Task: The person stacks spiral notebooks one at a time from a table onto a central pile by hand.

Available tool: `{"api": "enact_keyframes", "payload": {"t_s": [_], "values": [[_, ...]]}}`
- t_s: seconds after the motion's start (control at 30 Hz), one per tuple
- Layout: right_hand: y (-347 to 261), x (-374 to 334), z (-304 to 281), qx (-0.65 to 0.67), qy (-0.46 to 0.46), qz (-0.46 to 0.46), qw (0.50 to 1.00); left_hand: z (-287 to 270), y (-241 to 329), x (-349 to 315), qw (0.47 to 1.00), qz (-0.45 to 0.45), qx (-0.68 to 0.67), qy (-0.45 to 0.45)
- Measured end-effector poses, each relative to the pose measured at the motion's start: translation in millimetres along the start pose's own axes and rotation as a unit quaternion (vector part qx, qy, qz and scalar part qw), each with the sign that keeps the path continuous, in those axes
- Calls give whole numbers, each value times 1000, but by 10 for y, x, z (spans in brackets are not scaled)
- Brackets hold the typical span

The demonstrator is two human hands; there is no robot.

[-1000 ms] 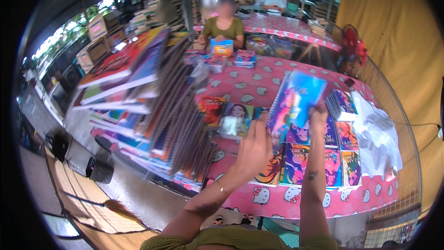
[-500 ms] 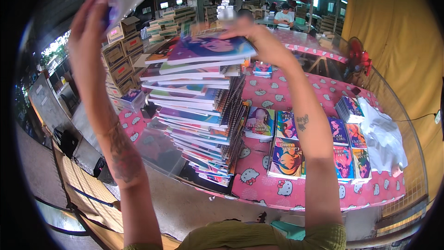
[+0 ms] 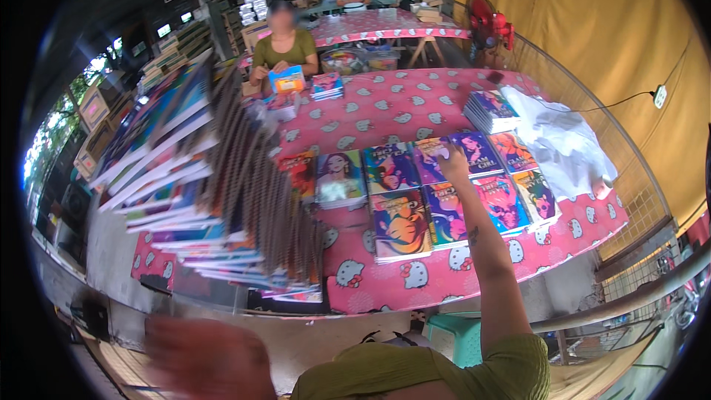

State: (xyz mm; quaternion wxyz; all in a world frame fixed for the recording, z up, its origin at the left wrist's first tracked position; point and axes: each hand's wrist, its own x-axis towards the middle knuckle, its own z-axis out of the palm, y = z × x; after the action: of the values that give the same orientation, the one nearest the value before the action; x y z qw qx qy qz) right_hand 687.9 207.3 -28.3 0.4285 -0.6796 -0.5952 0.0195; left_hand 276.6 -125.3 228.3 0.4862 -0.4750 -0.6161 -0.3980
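Observation:
My right hand (image 3: 455, 165) reaches across the table and rests on the cover of a purple notebook (image 3: 429, 170) in the back row of laid-out piles. Its fingers look stretched out on the cover. Around it lie several more piles with bright illustrated covers, such as an orange-and-teal notebook (image 3: 401, 224) and a pink-and-blue notebook (image 3: 501, 204). At the lower left, my left hand (image 3: 204, 355) is smeared by motion near my body, and its fingers cannot be made out. A tall leaning stack of spiral-bound notebooks (image 3: 189, 185) rises at the table's left side.
The table has a pink cartoon-print cover (image 3: 370, 285). A white plastic sheet (image 3: 561, 144) and another notebook pile (image 3: 491, 111) are at the right. Across the table a co-worker (image 3: 285, 48) handles a blue-and-orange booklet (image 3: 287, 79). A red fan (image 3: 490, 26) stands behind; a green stool (image 3: 455, 337) is near me.
My right hand has moved from the top of the tall stack to the laid-out piles. The left hand has dropped from the upper left, where it held a notebook. The view has turned right.

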Motion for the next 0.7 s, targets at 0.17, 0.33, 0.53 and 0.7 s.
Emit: {"api": "enact_keyframes", "payload": {"t_s": [0.17, 0.33, 0.53, 0.7], "values": [[1251, -89, 37, -129, -61, 68, 987, 1299, 2071, -1049, 684, 40, -665, -296], [1015, 197, -110, -109, -211, -35, 971, 2785, 3199, -2346, 704, 14, -526, -477], [1968, 639, -631, -152, -72, 77, 983, 3481, 4095, -2626, 740, 17, -304, -599], [2911, 661, -781, -325, -88, 51, 940, 3595, 4660, -2778, 679, -16, -358, -641]]}}
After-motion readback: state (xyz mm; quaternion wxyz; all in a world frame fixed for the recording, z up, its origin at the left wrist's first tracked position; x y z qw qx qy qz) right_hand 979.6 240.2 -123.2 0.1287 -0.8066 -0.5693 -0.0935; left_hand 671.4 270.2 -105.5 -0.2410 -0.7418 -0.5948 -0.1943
